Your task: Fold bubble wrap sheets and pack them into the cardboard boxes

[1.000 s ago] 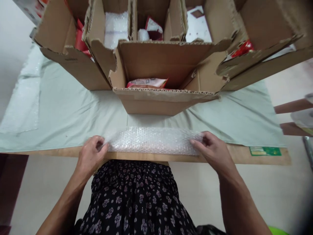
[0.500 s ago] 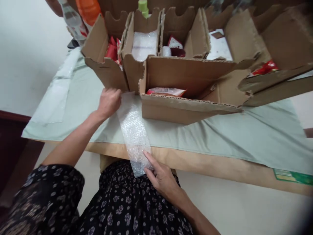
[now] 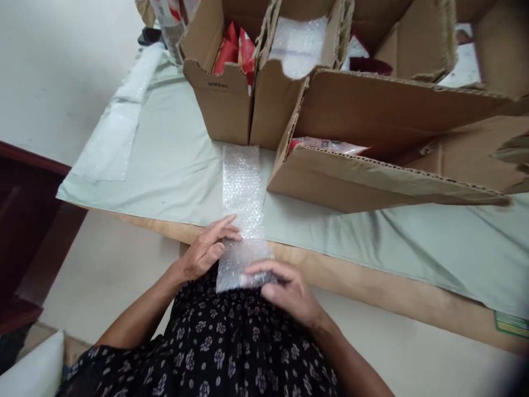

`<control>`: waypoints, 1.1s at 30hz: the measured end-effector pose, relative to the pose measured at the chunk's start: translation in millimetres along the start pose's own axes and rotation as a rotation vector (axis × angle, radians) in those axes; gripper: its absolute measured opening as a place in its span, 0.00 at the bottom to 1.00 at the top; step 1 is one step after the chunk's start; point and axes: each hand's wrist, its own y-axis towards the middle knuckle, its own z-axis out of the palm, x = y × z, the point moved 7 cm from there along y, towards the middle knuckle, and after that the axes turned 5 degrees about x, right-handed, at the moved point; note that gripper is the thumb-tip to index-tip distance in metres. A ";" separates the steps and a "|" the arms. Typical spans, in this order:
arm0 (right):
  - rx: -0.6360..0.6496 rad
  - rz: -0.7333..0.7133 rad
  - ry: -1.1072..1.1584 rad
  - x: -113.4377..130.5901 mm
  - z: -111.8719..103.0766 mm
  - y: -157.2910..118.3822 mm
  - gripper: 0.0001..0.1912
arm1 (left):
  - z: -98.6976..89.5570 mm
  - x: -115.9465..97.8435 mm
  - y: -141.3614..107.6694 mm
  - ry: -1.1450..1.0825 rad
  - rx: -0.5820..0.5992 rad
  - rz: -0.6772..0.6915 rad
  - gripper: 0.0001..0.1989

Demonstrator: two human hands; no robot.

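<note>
A long strip of clear bubble wrap [image 3: 243, 190] runs from the cardboard boxes toward me across the cloth-covered table. Its near end extends past the table edge, over my lap. My left hand [image 3: 209, 248] is open, fingers stretched out and touching the strip's left side near the table edge. At the near right corner is my right hand [image 3: 291, 289], also open, with the index finger lying across the wrap and the thumb apart below it. The fingers of the right hand are slightly blurred.
Cardboard boxes stand along the back: one with red packets [image 3: 233, 52], one with folded bubble wrap [image 3: 300, 47]. A wide cardboard box [image 3: 330, 184] stands crosswise in front. White bubble wrap sheets [image 3: 109, 140] lie at the left. A green cloth [image 3: 182, 187] covers the table.
My left hand has come from the strip's far end down to its near part, and its fingers have opened. My right hand stays at the near end. The view has shifted left.
</note>
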 end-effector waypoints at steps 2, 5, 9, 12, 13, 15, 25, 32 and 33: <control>-0.107 -0.014 0.147 -0.1 -12.4 22.5 0.23 | -1.0 7.7 -2.9 -0.106 -0.050 -0.050 0.38; -0.315 0.078 0.214 -20.9 -31.5 50.8 0.36 | -2.7 14.6 -1.4 0.005 -0.215 -0.140 0.37; -0.381 0.099 0.158 -42.3 -37.8 62.4 0.50 | -5.2 1.8 2.3 0.493 -0.415 -0.192 0.24; -0.310 0.023 0.047 -38.2 -31.8 55.5 0.47 | -0.7 -8.2 6.5 0.731 -0.385 -0.180 0.14; -0.295 -0.005 -0.008 -33.8 -30.3 51.7 0.42 | 0.4 -11.0 6.5 0.759 -0.382 -0.162 0.13; -0.293 -0.071 -0.174 -21.4 -29.4 43.4 0.30 | 1.2 -16.3 3.7 0.775 -0.416 -0.123 0.13; -0.156 -0.298 -1.233 -16.4 -11.8 34.3 0.22 | 0.3 -12.5 -0.9 0.882 -0.365 -0.165 0.10; -0.246 -0.337 -1.306 -5.6 -6.6 38.4 0.14 | -4.5 -23.6 -8.7 0.902 -0.315 -0.091 0.20; -0.243 -0.324 -1.273 -3.4 -6.4 37.6 0.14 | -2.3 -27.0 -10.6 0.873 -0.292 -0.054 0.19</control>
